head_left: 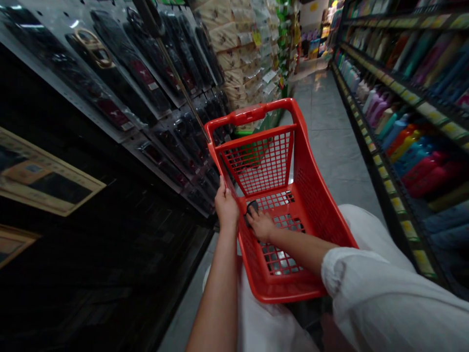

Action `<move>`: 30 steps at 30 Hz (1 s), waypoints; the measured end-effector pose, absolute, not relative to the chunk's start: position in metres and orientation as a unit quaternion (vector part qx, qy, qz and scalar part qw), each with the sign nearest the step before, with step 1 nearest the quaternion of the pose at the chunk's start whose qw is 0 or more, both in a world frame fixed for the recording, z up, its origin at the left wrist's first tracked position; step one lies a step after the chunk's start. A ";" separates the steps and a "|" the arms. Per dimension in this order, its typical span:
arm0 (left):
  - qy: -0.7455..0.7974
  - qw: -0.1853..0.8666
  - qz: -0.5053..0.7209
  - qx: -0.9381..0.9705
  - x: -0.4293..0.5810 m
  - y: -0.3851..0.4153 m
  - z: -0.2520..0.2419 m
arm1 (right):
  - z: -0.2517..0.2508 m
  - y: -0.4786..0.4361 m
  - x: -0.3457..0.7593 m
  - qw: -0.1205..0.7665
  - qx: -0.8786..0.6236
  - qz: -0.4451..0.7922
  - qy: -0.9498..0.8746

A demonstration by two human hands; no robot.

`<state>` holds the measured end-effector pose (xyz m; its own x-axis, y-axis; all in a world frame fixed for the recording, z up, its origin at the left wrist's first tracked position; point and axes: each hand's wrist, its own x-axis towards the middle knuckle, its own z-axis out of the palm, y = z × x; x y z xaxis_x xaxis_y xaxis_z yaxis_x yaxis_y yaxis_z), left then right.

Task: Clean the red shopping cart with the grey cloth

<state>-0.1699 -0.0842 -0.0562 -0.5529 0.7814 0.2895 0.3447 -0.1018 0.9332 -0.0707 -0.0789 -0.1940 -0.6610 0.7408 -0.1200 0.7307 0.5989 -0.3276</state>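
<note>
A red plastic shopping basket [318, 190] with a grid bottom and a looped handle tilts in front of me, above my white-clothed legs. My left hand [226, 206] is closed around its left rim, thumb on top. Inside the basket, my right hand [261, 225] reaches down to the left wall. Its fingers curl over a small black object [252, 207], partly hidden, whose kind I cannot make out. From the basket's far left corner, a thin rod [179, 80] slants up to the top of the view.
Packaged belts [135, 73] hang on the left rack, with framed items [54, 171] lower down. Stacked beige packages [234, 54] stand beyond. Bottles [406, 151] line the right shelves. A grey tiled aisle [322, 112] runs ahead between them.
</note>
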 end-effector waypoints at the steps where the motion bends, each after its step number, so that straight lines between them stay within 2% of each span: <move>1: 0.644 0.182 0.602 0.435 -0.169 -0.084 -0.056 | -0.195 -0.082 -0.069 0.001 -0.410 0.155 -0.899; 9: 0.644 0.178 0.604 0.434 -0.168 -0.086 -0.055 | -0.173 -0.092 -0.053 -0.067 -0.379 0.147 -0.911; 18: 0.647 0.173 0.601 0.436 -0.167 -0.086 -0.054 | -0.157 -0.124 -0.007 -0.136 -0.110 0.148 -0.973; 21: 0.648 0.166 0.600 0.438 -0.168 -0.085 -0.056 | -0.153 -0.107 -0.021 -0.118 -0.178 0.119 -0.970; 25: 0.657 0.164 0.596 0.432 -0.171 -0.083 -0.058 | -0.149 -0.106 -0.036 -0.104 -0.282 0.145 -0.943; 30: 0.650 0.164 0.602 0.434 -0.173 -0.080 -0.057 | -0.138 -0.136 -0.021 -0.147 -0.180 0.195 -0.953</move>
<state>-0.1732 -0.0800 -0.0574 -0.5697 0.7616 0.3088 0.3662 -0.1011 0.9250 -0.0208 -0.1356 -0.1385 -0.8921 0.2854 -0.3504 0.4001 0.8592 -0.3187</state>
